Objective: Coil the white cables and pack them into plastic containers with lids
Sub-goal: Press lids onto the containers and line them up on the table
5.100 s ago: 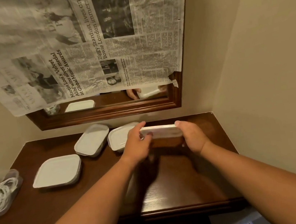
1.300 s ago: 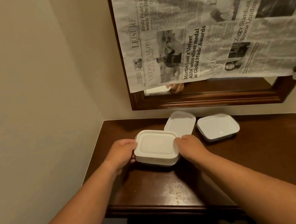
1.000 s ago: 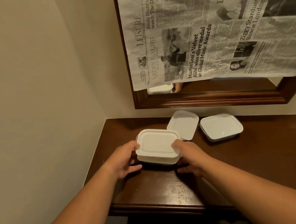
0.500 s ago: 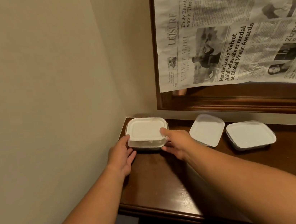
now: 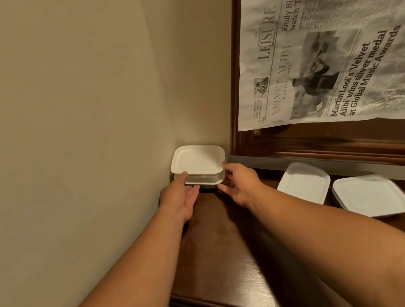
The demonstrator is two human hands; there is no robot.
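Note:
A clear plastic container with a white lid (image 5: 197,159) sits in the far left corner of the dark wooden table (image 5: 224,248), seemingly stacked on a second one. Something white shows through its wall. My left hand (image 5: 180,197) touches its left front edge with spread fingertips. My right hand (image 5: 241,184) touches its right front corner, fingers also extended. Neither hand wraps around it. No loose cable is in view.
A white lid (image 5: 303,182) leans against the back of the table to the right, beside another lidded container (image 5: 369,194). A wood-framed mirror (image 5: 324,147) covered with newspaper (image 5: 324,47) hangs behind. A beige wall (image 5: 66,145) borders the table's left side.
I carried the lidded container from the right of the table to the left and slid it back into the corner. My grip on its sides has loosened to fingertip contact.

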